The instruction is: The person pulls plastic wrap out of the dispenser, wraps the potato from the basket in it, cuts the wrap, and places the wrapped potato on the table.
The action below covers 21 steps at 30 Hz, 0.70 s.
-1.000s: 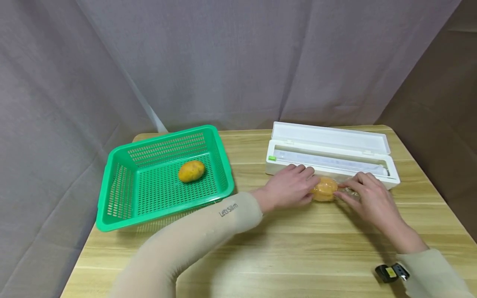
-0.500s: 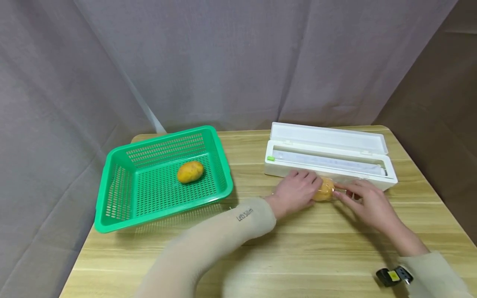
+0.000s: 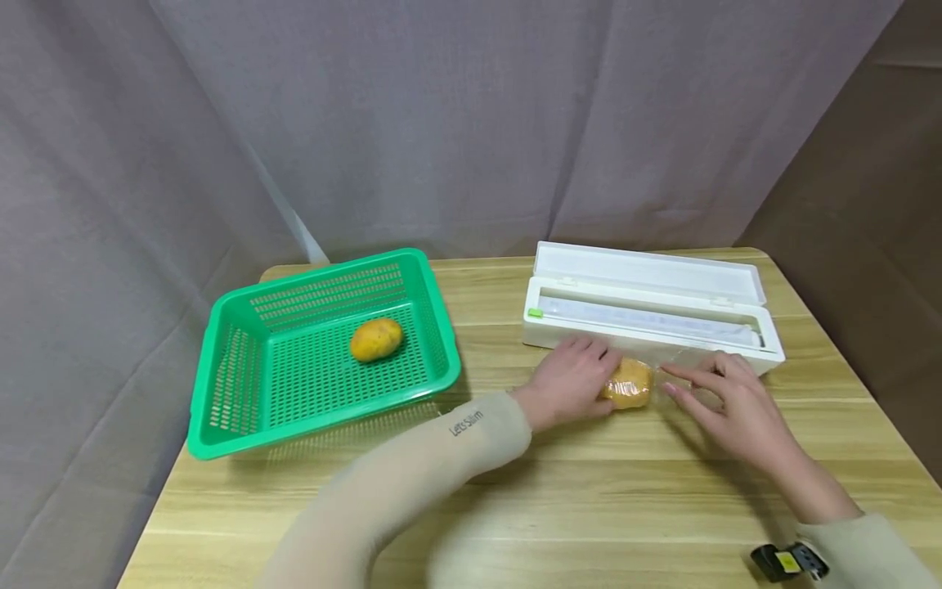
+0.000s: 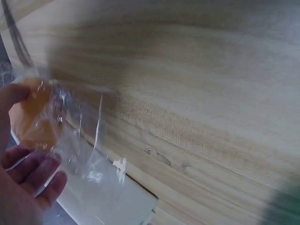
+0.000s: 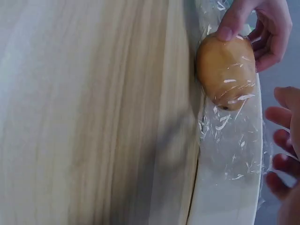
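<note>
Fruit point(image 3: 630, 383) partly behind left fingers point(image 3: 598, 358)

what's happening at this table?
A person's left hand holds a yellowish oval fruit with clear film around it. The right hand is beside it, thumb and forefinger apart. Just behind is an open white box with a roll inside. Another fruit sits in the green basket.

Orange-yellow fruit point(image 5: 225, 70) | oval, covered by clear film point(image 5: 225, 124) | film creased, trailing past fruit | just beside white box point(image 3: 545, 332)
</note>
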Each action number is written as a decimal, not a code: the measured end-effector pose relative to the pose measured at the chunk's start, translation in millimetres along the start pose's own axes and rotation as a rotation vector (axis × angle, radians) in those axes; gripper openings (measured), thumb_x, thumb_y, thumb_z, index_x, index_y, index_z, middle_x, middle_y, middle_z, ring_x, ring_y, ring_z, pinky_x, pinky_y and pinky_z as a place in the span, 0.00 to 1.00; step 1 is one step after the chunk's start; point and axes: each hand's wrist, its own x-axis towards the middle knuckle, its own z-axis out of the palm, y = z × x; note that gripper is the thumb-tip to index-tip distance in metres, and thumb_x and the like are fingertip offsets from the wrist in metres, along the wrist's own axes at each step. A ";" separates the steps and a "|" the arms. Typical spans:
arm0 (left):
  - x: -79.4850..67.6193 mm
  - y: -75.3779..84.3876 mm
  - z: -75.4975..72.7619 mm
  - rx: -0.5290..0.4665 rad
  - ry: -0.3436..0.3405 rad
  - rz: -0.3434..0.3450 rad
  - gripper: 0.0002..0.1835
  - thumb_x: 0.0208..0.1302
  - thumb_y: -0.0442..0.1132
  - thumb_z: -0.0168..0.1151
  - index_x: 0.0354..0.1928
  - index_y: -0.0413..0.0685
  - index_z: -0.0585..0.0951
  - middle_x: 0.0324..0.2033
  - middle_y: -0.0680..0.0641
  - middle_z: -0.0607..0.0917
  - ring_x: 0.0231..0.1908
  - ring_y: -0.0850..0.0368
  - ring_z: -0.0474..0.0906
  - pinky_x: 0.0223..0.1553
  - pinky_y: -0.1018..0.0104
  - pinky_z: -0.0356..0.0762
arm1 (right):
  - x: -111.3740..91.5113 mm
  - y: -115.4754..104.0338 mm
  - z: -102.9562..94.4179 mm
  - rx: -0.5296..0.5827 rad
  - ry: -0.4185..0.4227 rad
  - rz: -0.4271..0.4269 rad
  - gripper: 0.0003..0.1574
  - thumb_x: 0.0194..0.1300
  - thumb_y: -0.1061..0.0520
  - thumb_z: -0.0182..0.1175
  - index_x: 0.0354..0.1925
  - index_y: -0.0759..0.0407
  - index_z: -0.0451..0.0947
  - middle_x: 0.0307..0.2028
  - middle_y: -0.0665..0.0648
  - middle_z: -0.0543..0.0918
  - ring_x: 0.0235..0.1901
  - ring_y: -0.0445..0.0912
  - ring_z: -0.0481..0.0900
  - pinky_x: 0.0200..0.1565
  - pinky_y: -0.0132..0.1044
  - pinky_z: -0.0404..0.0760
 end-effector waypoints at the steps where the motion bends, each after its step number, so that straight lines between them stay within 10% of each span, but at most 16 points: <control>1: -2.2 -0.5 -0.8 -0.021 -0.009 -0.003 0.34 0.69 0.69 0.65 0.66 0.56 0.77 0.56 0.56 0.80 0.59 0.60 0.76 0.66 0.65 0.72 | -0.1 0.1 0.3 -0.009 0.005 -0.020 0.19 0.66 0.53 0.75 0.53 0.59 0.90 0.40 0.54 0.80 0.42 0.49 0.72 0.45 0.42 0.68; 6: -11.6 -1.8 -3.2 -0.126 -0.051 -0.024 0.34 0.68 0.69 0.65 0.66 0.56 0.79 0.55 0.56 0.82 0.53 0.62 0.77 0.58 0.68 0.75 | -0.7 -0.3 4.8 -0.028 -0.035 -0.107 0.31 0.74 0.38 0.67 0.60 0.58 0.86 0.60 0.63 0.83 0.60 0.65 0.75 0.57 0.66 0.70; 13: -21.5 -3.7 -1.7 -0.223 -0.092 -0.038 0.35 0.69 0.68 0.64 0.69 0.56 0.79 0.58 0.55 0.83 0.52 0.63 0.79 0.56 0.70 0.77 | -8.5 -4.5 10.8 -0.040 -0.075 -0.104 0.28 0.58 0.56 0.78 0.57 0.58 0.88 0.54 0.60 0.88 0.56 0.59 0.81 0.58 0.58 0.73; 21: -30.2 -6.9 1.6 -0.254 -0.098 -0.041 0.35 0.73 0.66 0.60 0.72 0.53 0.77 0.61 0.52 0.84 0.56 0.59 0.81 0.57 0.66 0.79 | -14.4 -8.7 18.8 -0.015 -0.103 -0.111 0.26 0.63 0.56 0.76 0.59 0.60 0.87 0.53 0.60 0.89 0.55 0.61 0.82 0.60 0.61 0.74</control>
